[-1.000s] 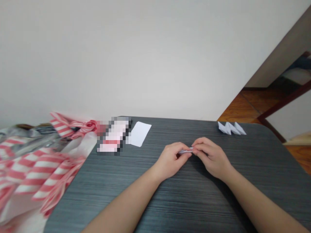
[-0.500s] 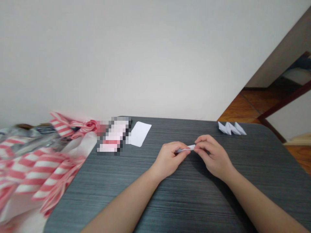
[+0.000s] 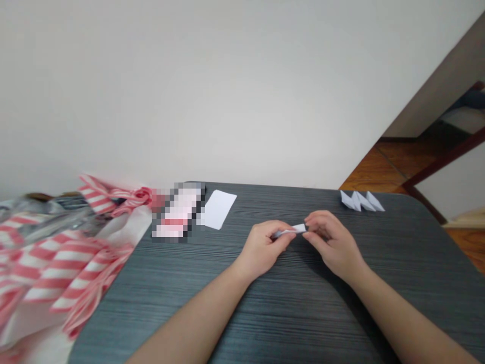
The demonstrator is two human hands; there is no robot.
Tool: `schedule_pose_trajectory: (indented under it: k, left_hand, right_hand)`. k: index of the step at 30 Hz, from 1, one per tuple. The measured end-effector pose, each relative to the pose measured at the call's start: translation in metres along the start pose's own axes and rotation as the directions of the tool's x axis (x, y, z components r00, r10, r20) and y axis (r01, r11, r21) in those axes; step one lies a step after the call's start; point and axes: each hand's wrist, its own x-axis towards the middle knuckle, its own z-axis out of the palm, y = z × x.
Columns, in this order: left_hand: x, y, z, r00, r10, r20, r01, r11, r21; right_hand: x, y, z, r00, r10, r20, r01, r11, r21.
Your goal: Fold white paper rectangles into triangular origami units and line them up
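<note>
Above the table's middle, my left hand (image 3: pixel 265 250) pinches a small folded strip of white paper (image 3: pixel 298 229) between thumb and fingers. Part of the strip is hidden behind that thumb. Curved around its right end is my right hand (image 3: pixel 335 247), thumb and forefinger slightly apart; the thumb tip is at or very near the paper's edge. Several folded white paper pieces (image 3: pixel 361 201) stand in a row at the far right. Flat white paper sheets (image 3: pixel 220 209) lie at the back left.
A phone-like item, blurred by pixels (image 3: pixel 178 210), lies left of the sheets on the dark wood-grain table (image 3: pixel 288 323). Red-and-white striped cloth (image 3: pixel 70 263) is heaped beyond the table's left edge. A pale wall (image 3: pixel 242 101) rises behind the table.
My right fingertips have parted slightly at the strip's right end, so more of that end shows. My left hand keeps its pinch in nearly the same place.
</note>
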Motion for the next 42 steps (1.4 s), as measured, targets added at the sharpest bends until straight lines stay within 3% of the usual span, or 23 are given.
schedule_pose_trajectory:
  k: [4, 9, 14, 19, 26, 32, 42]
  left_hand:
    - [0.000, 0.002, 0.000, 1.000, -0.028, 0.010, 0.028, 1.000, -0.009]
    - [0.000, 0.005, -0.002, 0.998, -0.024, 0.051, 0.023, 0.999, 0.022]
    - [0.000, 0.005, -0.002, 0.999, -0.017, 0.044, 0.015, 0.999, 0.044]
    - [0.001, 0.004, -0.002, 0.999, 0.016, 0.045, -0.019, 0.998, 0.054]
    - [-0.001, 0.004, -0.001, 0.999, 0.033, -0.025, -0.032, 0.997, 0.063]
    - [0.001, 0.007, -0.001, 0.994, 0.026, 0.104, -0.036, 0.995, 0.095]
    - [-0.001, 0.005, -0.002, 0.994, 0.038, 0.104, -0.052, 0.989, 0.140]
  right_hand:
    - [-0.002, 0.006, 0.001, 0.985, 0.129, 0.116, -0.134, 0.990, 0.038]
    - [-0.003, 0.006, 0.001, 0.978, 0.150, 0.143, -0.160, 0.985, 0.061]
    - [-0.003, 0.005, 0.002, 0.999, 0.040, 0.018, -0.042, 0.992, 0.116]
    - [0.001, -0.004, -0.004, 0.991, -0.103, 0.080, 0.108, 0.992, -0.060]
    - [0.003, -0.008, -0.004, 0.988, -0.132, 0.078, 0.139, 0.986, -0.095]
    - [0.002, -0.007, -0.003, 0.984, -0.142, 0.104, 0.152, 0.984, -0.093]
    - [0.001, -0.007, -0.002, 0.993, -0.077, 0.089, 0.083, 0.994, -0.072]
